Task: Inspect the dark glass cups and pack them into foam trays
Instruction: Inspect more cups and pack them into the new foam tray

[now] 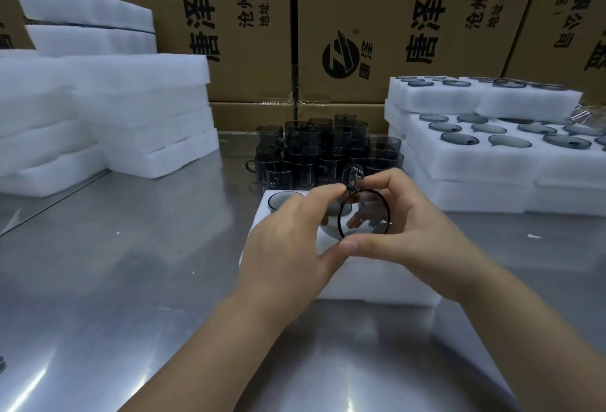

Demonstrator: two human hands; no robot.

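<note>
I hold one dark glass cup (363,213) on its side, its round mouth turned toward me, above a white foam tray (367,277) at the table's middle. My left hand (288,234) grips it from the left, thumb under the rim, fingers over the top. My right hand (403,224) grips it from the right, thumb at the lower rim and a fingertip by the handle. Another cup (282,199) sits in the tray's far left pocket. Behind the tray stands a cluster of several loose dark cups (324,152).
Stacks of plain foam trays (108,110) fill the left side. On the right stand stacked foam trays packed with cups (492,149). Printed cardboard boxes (377,34) wall off the back. The steel table (131,264) shows bare metal at front left.
</note>
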